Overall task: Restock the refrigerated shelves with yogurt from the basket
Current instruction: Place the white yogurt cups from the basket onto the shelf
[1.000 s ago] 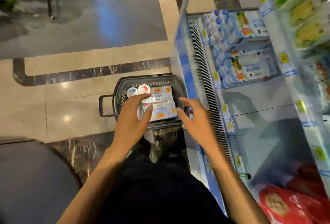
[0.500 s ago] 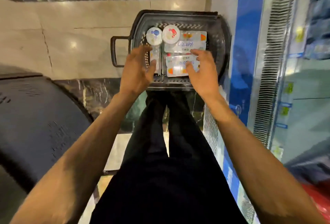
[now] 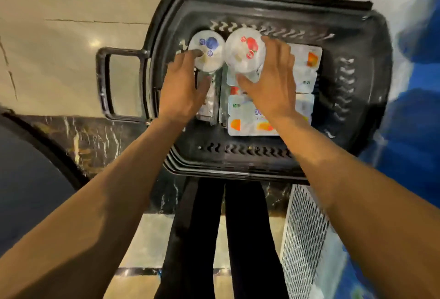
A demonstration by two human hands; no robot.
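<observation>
A black plastic basket (image 3: 357, 65) stands on the floor below me. At its far left stand two round yogurt cups: a blue-lid cup (image 3: 210, 46) and a red-lid cup (image 3: 242, 48). Flat yogurt multipacks (image 3: 247, 120) with orange fruit prints lie beside and under them. My right hand (image 3: 273, 84) wraps the red-lid cup, thumb on its near side and fingers on its right, and the cup looks slightly raised. My left hand (image 3: 183, 89) has its fingers apart, the fingertips touching the blue-lid cup's near edge.
The basket's handle (image 3: 104, 84) sticks out to the left over the marble floor. The fridge's blue front edge (image 3: 416, 136) and white vent grille (image 3: 304, 239) run along the right. A dark rounded object (image 3: 28, 179) sits at the left. My legs in black trousers (image 3: 226, 239) stand below the basket.
The view has tilted down and closer to the basket. Both hands moved forward from the multipacks to the two round cups, and the right hand closed around the red-lid cup.
</observation>
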